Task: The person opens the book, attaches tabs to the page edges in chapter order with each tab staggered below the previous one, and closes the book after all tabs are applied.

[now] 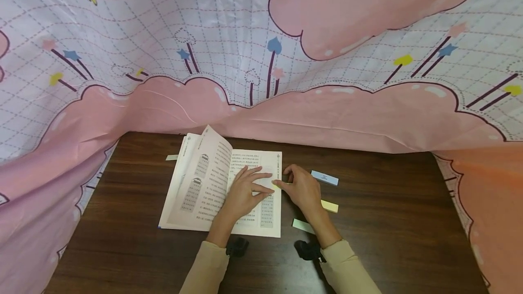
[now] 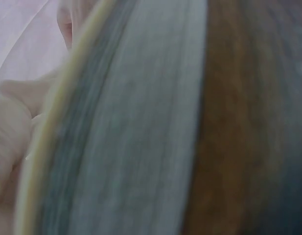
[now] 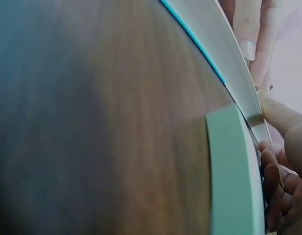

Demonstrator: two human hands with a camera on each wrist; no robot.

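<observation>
An open book (image 1: 245, 214) with printed text lies on the wooden table, one leaf standing partly raised on its left side. My left hand (image 1: 246, 192) rests on the right-hand page with its fingers spread and fairly straight. At that page's outer edge, my right hand (image 1: 302, 187) pinches a small yellow sticky tab (image 1: 275, 183), the thumb over the page and the other fingers curled. The right wrist view shows the thumb (image 3: 283, 115) above the page edge and curled fingers below it. In the left wrist view, the book's page edges (image 2: 136, 127) fill the middle, blurred.
Right of the book lie a blue sticky-note pad (image 1: 324, 178), a yellow pad (image 1: 329, 206) and a green pad (image 1: 303, 226), the last two partly behind my right arm. A pale tab (image 1: 171, 157) sticks out on the left. Patterned cloth (image 1: 245, 117) hangs behind the table.
</observation>
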